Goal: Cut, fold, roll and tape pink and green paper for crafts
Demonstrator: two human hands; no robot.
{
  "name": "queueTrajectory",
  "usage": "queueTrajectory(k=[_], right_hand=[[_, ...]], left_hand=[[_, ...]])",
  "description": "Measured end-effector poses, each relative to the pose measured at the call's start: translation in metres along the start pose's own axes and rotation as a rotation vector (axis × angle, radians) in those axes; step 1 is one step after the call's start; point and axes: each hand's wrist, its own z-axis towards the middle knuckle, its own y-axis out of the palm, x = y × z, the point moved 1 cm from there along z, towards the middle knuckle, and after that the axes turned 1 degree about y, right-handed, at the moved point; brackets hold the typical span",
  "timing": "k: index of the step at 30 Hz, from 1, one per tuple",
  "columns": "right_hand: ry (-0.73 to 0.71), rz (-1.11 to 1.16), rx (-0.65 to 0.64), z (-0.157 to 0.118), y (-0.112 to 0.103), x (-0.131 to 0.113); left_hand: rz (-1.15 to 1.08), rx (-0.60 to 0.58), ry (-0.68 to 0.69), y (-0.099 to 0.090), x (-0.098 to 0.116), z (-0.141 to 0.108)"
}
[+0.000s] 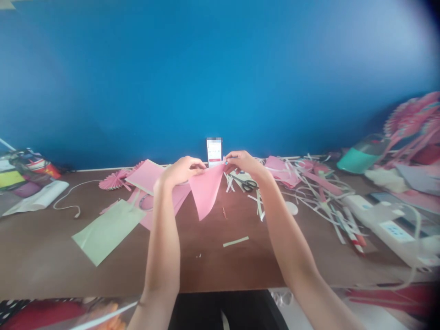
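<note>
A sheet of pink paper (205,190) hangs between my two hands, its lower corner pointing down over the table. My left hand (185,169) pinches its upper left edge. At the upper right corner, my right hand (240,162) grips the same sheet with fingertips closed. Behind the paper a phone (214,152) stands upright against the wall. Black-handled scissors (248,184) lie just under my right hand among white paper strips. Left of my left forearm lie a pale green sheet (108,231) and more pink paper (147,175).
Pink folded paper fans (115,179) and a white cable (74,185) lie at the left. On the right are tangled paper strips (309,195), pens (354,236), a white power strip (388,227) and a teal container (359,158). A short pale strip (235,241) lies near the table's front.
</note>
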Motion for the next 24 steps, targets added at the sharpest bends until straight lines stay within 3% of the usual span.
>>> queueTrajectory(k=[4, 7, 13, 18, 21, 24], right_hand=[[-0.020, -0.032, 0.003, 0.000, -0.003, 0.002], [-0.034, -0.085, 0.022, -0.002, -0.003, 0.000], [-0.085, -0.183, 0.087, -0.012, -0.002, -0.013], [-0.140, -0.209, 0.050, -0.023, 0.002, -0.027], [-0.150, -0.217, 0.034, -0.028, 0.004, -0.033], [-0.157, -0.217, 0.024, -0.032, 0.003, -0.036]], left_hand=[[-0.021, -0.119, -0.150, -0.002, 0.002, -0.004], [-0.007, -0.166, -0.182, -0.002, 0.004, -0.005], [0.047, 0.003, -0.139, 0.000, -0.001, -0.001], [0.085, 0.118, -0.117, 0.001, -0.002, 0.001], [0.026, 0.124, -0.127, 0.002, 0.001, -0.001], [-0.026, 0.047, -0.097, 0.005, 0.006, -0.001]])
